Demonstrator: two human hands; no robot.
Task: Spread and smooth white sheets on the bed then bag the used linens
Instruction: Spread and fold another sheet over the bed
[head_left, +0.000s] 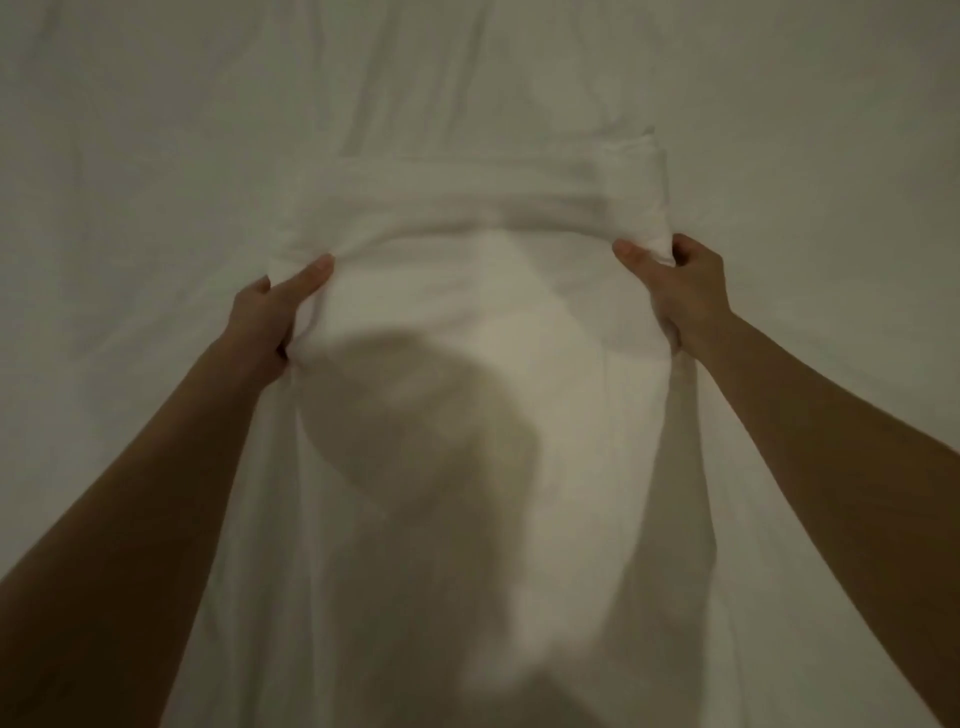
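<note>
Folded white sheet (467, 322) sits mid-bed, partly opened: a loose panel runs from the hands toward the camera, and a thick stack of folds (519, 208) still lies across the far side. All of it rests on the bed (130, 156), already covered in wrinkled white cloth. Left hand (270, 317) grips the sheet's left edge, thumb on top, fingers tucked under. Right hand (675, 286) pinches the right corner of the folded stack, cloth bunched between thumb and curled fingers. Both closed on fabric, neither free. Risks, as I read it: grips look uneven, since right has a thick bundle and left a thinner layer, so a pull could drag the sheet skewed or shed one side. Grabbing the wrong ply would open the fold crooked and leave a ridge to smooth. White on white in dim light makes edges hard to track. Arms reach forward nearly straight, spread about sheet-width, palms facing inward. Spreading is early; bagging not started, no bag in view.
</note>
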